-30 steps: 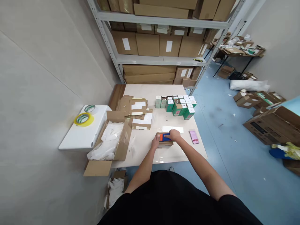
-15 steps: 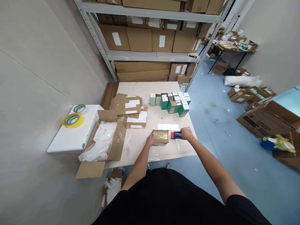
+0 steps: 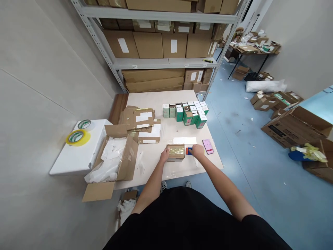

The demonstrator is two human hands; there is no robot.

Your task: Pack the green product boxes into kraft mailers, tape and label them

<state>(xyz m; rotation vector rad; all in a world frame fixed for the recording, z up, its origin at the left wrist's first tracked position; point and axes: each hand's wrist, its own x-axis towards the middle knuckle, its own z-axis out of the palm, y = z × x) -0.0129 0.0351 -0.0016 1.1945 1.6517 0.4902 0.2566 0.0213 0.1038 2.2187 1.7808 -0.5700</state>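
Observation:
A small cardboard box (image 3: 176, 151) with shiny clear tape across its top sits near the front edge of the table. My left hand (image 3: 164, 154) is closed around the box's left end, thumb near the top edge. Close to the box's right side, my right hand (image 3: 198, 150) grips a blue tape dispenser (image 3: 190, 151) with an orange front end. The fingers under the dispenser are partly hidden. Just behind the box lie white paper labels (image 3: 184, 140). A phone (image 3: 208, 146) with a pink screen rests to the right of my right hand.
Green-and-white small boxes (image 3: 195, 114) stand at the back right of the table. Flattened cardboard (image 3: 142, 119) lies at the left, beside an open carton (image 3: 130, 158) of white packing. Tape rolls (image 3: 85, 138) sit on a white surface. Shelving (image 3: 166, 63) stands behind.
My right hand has moved left with the tape dispenser, nearer the box, so the phone it partly covered now shows. My left hand stays on the box. The view has shifted slightly.

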